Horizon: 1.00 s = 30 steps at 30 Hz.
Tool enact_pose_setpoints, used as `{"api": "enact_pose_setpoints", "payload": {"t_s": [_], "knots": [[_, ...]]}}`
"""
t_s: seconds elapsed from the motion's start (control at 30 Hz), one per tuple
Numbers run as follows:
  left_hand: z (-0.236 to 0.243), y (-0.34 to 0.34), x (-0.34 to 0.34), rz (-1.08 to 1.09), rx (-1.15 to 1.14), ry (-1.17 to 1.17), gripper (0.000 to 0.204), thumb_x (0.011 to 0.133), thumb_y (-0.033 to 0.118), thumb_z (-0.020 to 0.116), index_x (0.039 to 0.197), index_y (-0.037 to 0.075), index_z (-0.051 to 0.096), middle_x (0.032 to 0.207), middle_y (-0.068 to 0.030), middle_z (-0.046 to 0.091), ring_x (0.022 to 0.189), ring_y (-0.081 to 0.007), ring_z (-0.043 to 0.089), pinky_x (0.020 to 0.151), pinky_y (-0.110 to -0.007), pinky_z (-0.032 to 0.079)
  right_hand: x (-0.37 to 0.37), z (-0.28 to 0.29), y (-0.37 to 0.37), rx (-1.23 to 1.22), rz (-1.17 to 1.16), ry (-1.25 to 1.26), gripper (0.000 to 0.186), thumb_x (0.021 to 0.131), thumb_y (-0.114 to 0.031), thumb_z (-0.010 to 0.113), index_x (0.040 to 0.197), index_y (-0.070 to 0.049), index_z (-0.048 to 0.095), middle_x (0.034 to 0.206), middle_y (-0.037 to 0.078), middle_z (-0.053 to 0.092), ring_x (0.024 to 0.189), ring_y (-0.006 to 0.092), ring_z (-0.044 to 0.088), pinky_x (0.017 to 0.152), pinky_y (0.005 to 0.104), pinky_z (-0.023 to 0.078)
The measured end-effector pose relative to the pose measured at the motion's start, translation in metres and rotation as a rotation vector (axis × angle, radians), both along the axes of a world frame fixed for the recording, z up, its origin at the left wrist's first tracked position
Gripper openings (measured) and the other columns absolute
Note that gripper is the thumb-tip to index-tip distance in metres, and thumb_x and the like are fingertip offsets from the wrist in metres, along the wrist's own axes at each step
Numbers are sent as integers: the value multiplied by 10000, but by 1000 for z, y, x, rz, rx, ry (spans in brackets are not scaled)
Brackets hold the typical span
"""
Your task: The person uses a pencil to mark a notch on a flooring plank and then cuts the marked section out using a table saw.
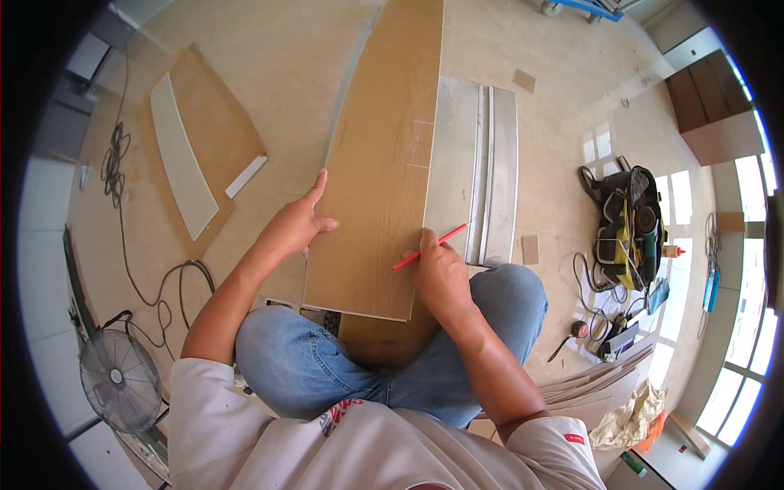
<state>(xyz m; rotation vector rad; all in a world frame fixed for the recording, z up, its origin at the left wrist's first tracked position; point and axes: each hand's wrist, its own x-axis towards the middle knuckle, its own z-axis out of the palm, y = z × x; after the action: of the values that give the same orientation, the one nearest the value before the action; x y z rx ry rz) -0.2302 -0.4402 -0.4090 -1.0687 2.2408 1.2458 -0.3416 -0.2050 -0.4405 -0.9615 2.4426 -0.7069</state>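
Observation:
A long tan wood-look board (380,188) lies lengthwise before me, its near end just above my knees. Pencil lines mark a small rectangle close to its right edge. My left hand (296,226) rests at the board's left edge, index finger stretched forward along it and thumb on top. At the right edge my right hand (438,271) is closed around a red pencil (454,233), which slants across it, while the fingers touch the board. Beneath the board's right side shows a pale metal-railed panel (457,163).
On the left lie a brown board with a white strip (181,155), a black cable (122,220) and a floor fan (120,380). A tool bag (629,229) stands on the right, with cords and a tape measure (579,329) near it. Crumpled brown paper (633,416) lies lower right.

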Motion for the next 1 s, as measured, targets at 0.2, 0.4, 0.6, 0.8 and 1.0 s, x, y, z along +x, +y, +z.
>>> {"api": "enact_pose_setpoints", "payload": {"t_s": [0.2,0.4,0.6,0.8,1.0], "knots": [[2,-1,0,-9,-1,13,914,892,183,686,1565,209,69,600,-66,456,428,-157,459,468,-338,456,0,8,-1,23,-41,-41,326,881,-188,667,1081,36,539,821,273,648,821,436,641,700,496,502],[5,0,-2,-3,10,18,913,889,173,684,1565,205,71,596,-64,455,430,-147,460,449,-332,447,-3,12,0,20,-45,-84,283,888,-164,656,1043,36,531,832,275,646,821,443,637,691,499,493],[5,-2,-2,6,0,16,910,890,168,680,1565,204,71,599,-66,471,437,-149,466,447,-326,447,-3,5,-2,6,-47,-104,275,884,-145,657,1030,41,516,835,277,644,822,449,634,686,503,489],[3,-1,-3,33,34,9,901,894,103,666,1562,272,85,646,-30,483,521,-101,475,430,-299,463,-3,3,-1,18,-59,-101,250,882,-114,639,1035,40,514,843,277,647,842,443,635,699,504,487],[-1,-4,-2,16,30,20,899,900,103,663,1562,271,78,637,-29,477,519,-99,480,425,-299,468,-3,2,-1,26,-48,-111,255,890,-129,636,1034,39,509,830,279,644,833,448,634,696,510,486]]}}
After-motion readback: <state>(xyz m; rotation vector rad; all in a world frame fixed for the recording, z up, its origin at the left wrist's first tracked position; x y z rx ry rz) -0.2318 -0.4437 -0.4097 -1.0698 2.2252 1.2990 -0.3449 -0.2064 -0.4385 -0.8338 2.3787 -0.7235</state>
